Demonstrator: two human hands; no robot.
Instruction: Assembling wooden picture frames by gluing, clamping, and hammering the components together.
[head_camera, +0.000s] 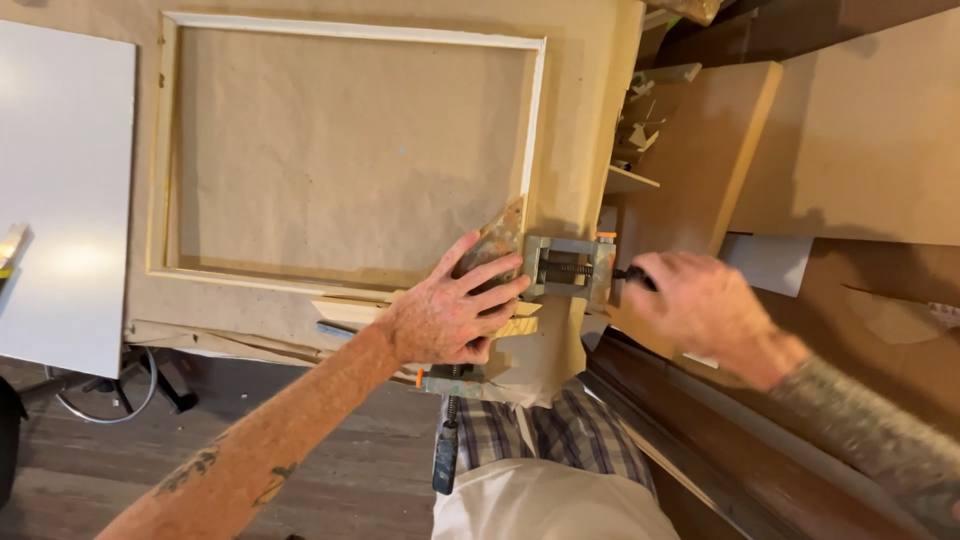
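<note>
Two clamps bite this corner, so I work gently. Beyond my fingertips lies the paper-covered table (590, 100), and on it the wooden frame (350, 270), its near right corner under my left hand (455, 315). Those fingers (490, 275) lie spread and pressed flat on the triangular corner block (500, 235); I should keep them flat so nothing slides. Just right of them sits the grey corner clamp (570, 270). My right hand (700, 310) is closed around its dark handle (635, 275), best turned slowly. Below my palm hangs the second clamp (447, 440).
</note>
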